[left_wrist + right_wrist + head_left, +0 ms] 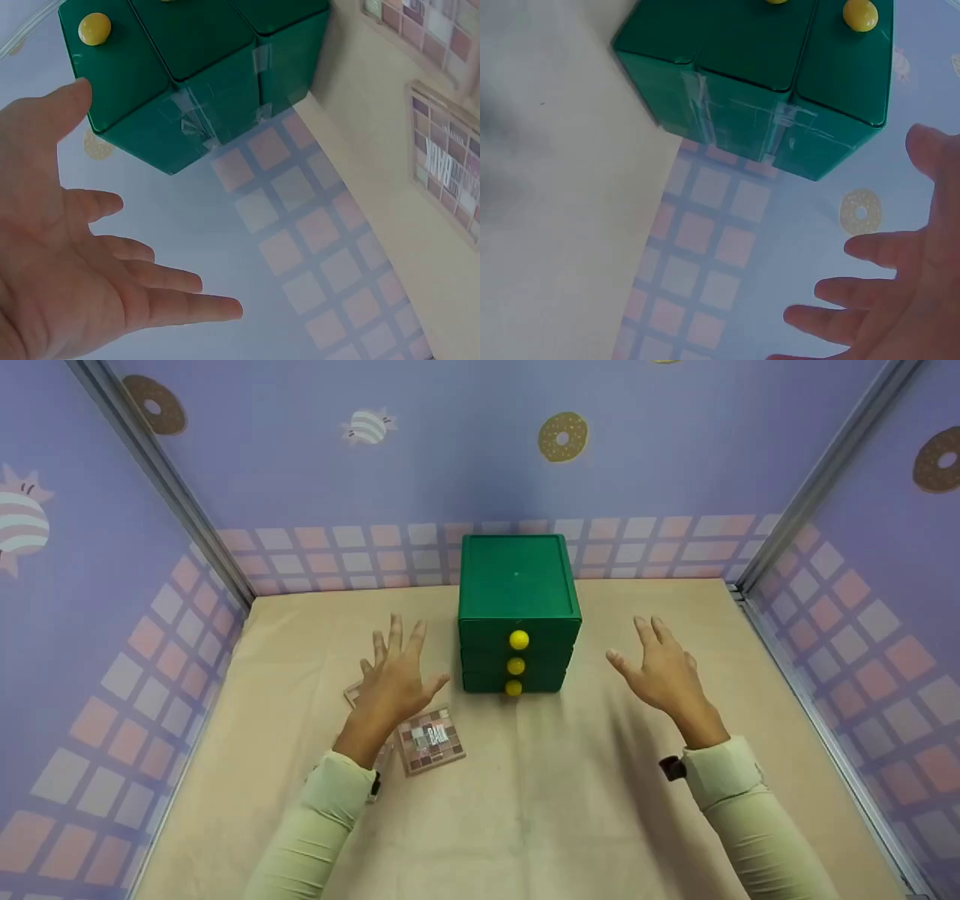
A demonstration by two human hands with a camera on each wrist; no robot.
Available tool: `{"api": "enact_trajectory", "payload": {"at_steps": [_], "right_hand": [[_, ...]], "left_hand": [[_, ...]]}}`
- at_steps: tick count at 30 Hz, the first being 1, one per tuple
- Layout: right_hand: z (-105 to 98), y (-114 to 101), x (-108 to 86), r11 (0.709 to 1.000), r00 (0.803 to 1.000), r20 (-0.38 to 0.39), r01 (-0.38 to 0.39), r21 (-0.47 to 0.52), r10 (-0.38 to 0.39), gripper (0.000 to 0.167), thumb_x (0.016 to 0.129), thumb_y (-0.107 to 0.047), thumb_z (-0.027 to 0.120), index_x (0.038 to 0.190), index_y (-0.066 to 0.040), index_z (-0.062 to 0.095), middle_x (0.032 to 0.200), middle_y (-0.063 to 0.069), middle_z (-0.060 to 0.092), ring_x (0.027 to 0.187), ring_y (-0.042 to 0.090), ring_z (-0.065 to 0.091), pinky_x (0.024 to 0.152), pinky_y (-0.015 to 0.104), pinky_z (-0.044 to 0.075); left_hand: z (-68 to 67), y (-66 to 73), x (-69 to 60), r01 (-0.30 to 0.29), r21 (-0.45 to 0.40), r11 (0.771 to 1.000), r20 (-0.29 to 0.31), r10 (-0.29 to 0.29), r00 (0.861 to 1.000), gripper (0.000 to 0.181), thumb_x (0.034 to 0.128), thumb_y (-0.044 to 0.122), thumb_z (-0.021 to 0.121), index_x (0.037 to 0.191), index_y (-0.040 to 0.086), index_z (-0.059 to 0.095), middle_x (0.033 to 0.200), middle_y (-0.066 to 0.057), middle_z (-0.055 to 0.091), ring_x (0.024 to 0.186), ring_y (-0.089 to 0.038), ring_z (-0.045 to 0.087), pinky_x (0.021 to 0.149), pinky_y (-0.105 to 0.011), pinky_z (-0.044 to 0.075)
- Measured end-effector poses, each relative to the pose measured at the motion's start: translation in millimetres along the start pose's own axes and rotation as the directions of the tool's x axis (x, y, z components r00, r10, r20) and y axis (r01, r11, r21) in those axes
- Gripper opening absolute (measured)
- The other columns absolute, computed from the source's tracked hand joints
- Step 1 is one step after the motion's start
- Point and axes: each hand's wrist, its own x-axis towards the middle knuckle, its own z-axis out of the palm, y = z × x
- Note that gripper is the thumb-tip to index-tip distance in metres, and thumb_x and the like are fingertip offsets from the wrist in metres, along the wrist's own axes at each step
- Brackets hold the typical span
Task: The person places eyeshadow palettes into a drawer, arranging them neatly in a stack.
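Note:
A green drawer box (517, 577) with three stacked drawers and round yellow knobs (519, 640) stands on the table, its drawers closed. To its left my left hand (394, 682) hovers with fingers spread, touching nothing. Below that hand lie flat square palettes with checkered pink and brown lids; one palette (431, 739) shows fully, while the others are partly hidden by the hand and forearm. On the box's other side my right hand (666, 675) is raised, fingers extended and holding nothing. Clear tape (784, 124) runs along the box's side in both wrist views.
A cream cloth (570, 810) covers the table. Purple walls (465, 442) with donut and candy prints enclose it at the back and both sides, with metal posts (825, 472) at the corners.

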Motion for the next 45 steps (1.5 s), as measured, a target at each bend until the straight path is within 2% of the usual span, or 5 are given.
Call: {"api": "enact_trajectory", "payload": {"at_steps": [10,17,24,29,45], "right_hand": [[13,-23,26.5,0.956,0.989,-0.147,0.056,0.287,-0.014,0.064,0.103,-0.039,0.056,0.154,-0.003,0.041,0.151,0.027,0.047,0.124,0.046,0.061,0.101,0.059,0.050],[23,-41,43.1,0.929,0.988,-0.156,0.053,0.365,0.005,0.053,0.104,-0.035,0.055,0.148,-0.005,0.050,0.143,0.027,0.056,0.119,0.045,0.064,0.100,0.056,0.052],[30,-54,50.1,0.911,0.988,-0.144,0.014,0.412,0.050,0.048,0.104,-0.037,0.051,0.145,-0.011,0.055,0.133,0.022,0.066,0.118,0.039,0.065,0.100,0.054,0.052],[33,-61,53.4,0.892,0.983,-0.158,-0.009,0.451,0.089,0.043,0.103,-0.031,0.053,0.139,-0.010,0.060,0.122,0.020,0.072,0.096,0.032,0.074,0.087,0.046,0.058],[34,-62,54.5,0.887,0.981,-0.152,-0.034,0.461,0.117,0.041,0.102,-0.029,0.054,0.138,-0.012,0.060,0.114,0.018,0.075,0.089,0.029,0.075,0.083,0.045,0.059]], "left_hand": [[24.3,22.5,1.2,-0.103,-0.135,0.985,-0.184,0.077,0.980,0.070,0.0967,0.041,0.068,0.156,0.015,0.041,0.165,-0.020,0.028,0.146,-0.043,0.039,0.112,-0.059,0.043],[48.1,51.3,5.1,-0.206,-0.253,0.945,-0.289,0.129,0.948,0.050,0.0978,0.027,0.068,0.144,0.015,0.055,0.138,-0.016,0.053,0.119,-0.031,0.062,0.099,-0.042,0.056],[72.4,80.1,18.8,-0.285,-0.250,0.925,-0.368,0.182,0.912,0.038,0.0973,0.016,0.069,0.134,0.012,0.063,0.125,-0.010,0.058,0.109,-0.022,0.067,0.091,-0.029,0.059],[78.3,91.8,29.1,-0.282,-0.269,0.921,-0.377,0.169,0.911,0.037,0.0969,0.015,0.070,0.134,0.012,0.064,0.124,-0.008,0.058,0.107,-0.020,0.067,0.092,-0.029,0.059],[91.8,104.2,44.3,-0.328,-0.211,0.921,-0.453,0.205,0.868,0.026,0.0969,0.009,0.069,0.122,0.007,0.071,0.115,-0.008,0.062,0.103,-0.018,0.068,0.094,-0.028,0.058]]}}
